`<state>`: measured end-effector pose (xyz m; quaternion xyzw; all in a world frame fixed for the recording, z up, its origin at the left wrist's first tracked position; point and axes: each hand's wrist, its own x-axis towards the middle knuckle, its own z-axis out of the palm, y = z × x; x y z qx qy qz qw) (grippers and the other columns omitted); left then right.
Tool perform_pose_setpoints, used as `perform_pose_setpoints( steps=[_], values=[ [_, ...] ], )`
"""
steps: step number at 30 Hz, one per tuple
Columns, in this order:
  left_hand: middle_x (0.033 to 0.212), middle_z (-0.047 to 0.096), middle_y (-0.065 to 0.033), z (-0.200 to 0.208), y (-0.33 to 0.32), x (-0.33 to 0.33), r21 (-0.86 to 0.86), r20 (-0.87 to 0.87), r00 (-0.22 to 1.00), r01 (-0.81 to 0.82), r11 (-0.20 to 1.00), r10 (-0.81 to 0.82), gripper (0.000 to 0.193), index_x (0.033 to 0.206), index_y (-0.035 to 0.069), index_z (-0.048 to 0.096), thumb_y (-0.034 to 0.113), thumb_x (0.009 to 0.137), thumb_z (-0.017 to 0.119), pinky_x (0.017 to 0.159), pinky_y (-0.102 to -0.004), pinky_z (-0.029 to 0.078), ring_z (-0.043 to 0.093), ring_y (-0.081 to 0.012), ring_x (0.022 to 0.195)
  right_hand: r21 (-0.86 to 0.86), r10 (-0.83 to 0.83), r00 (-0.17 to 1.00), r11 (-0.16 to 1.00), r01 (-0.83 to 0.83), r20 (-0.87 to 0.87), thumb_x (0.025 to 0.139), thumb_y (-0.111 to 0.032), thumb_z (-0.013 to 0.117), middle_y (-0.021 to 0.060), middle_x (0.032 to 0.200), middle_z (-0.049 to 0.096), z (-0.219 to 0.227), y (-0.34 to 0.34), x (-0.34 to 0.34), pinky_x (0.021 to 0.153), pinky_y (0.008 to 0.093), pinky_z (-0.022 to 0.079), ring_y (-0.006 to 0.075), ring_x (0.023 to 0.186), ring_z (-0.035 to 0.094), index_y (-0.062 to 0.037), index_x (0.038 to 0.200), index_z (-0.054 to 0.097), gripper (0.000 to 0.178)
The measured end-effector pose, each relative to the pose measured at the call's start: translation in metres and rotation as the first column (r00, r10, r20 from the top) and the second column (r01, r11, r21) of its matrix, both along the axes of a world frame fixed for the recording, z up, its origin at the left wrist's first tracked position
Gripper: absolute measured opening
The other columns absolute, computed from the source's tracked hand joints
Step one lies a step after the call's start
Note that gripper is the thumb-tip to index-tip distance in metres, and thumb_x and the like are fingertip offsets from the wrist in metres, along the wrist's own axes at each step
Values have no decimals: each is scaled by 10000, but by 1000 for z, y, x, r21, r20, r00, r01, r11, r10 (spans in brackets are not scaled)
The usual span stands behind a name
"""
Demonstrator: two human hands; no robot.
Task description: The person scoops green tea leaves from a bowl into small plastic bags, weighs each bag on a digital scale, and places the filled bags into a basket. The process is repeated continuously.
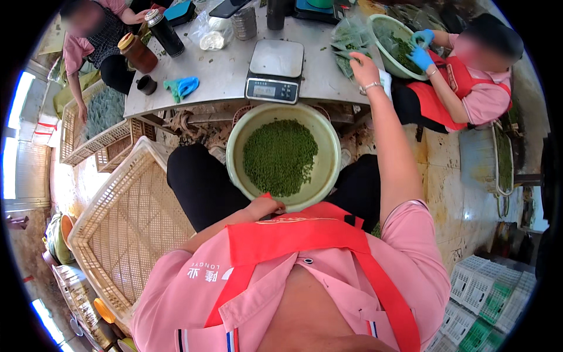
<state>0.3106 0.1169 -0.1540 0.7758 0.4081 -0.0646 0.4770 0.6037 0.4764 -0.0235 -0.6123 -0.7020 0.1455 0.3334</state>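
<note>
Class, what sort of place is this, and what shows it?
Probably a food-packing workshop: a digital scale, a basin of small green pieces, and a co-worker wearing blue gloves.

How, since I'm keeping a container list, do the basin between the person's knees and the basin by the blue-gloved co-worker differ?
The near basin looks larger in the picture; the far basin looks smaller. The person's left hand is at the near basin's rim, while the co-worker's blue-gloved hands are over the far basin. Both are pale green and hold small green pieces.
</note>
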Motion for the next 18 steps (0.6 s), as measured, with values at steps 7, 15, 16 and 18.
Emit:
perform_pose_setpoints(
  steps=[7,15,16,18],
  values=[
    [813,662,-144,68,60,-39,340,205,882,-470,814,424,206,1024,129,636,241,855,596,654,-376,516,656,-297,738,-176,29,949,984,28,314,839,-296,490,127,1050,651,-14,57,-4,860,410,479,334,969,607,-179,1050,678,306],
    [876,685,-76,68,203,-91,623,204,654,-661,419,729,456,1228,103,452,313,838,560,696,-426,504,648,-298,804,121,53,981,992,-30,-186,834,-281,594,129,832,678,34,22,-6,683,314,485,258,754,653,-175,990,705,218],
    [961,682,-61,74,208,-88,585,115,652,-654,479,749,445,1211,104,460,316,836,569,729,-404,503,640,-284,885,124,102,955,990,-70,-280,835,-267,597,132,825,676,30,17,-18,678,313,483,247,746,653,-175,991,703,210],
    [922,684,-76,65,214,-83,598,141,664,-649,471,735,448,1175,77,467,314,811,576,725,-419,505,644,-296,858,194,99,962,980,-49,-255,832,-224,610,123,804,675,53,-3,-49,673,300,483,221,717,652,-159,995,702,198]
  ],
)
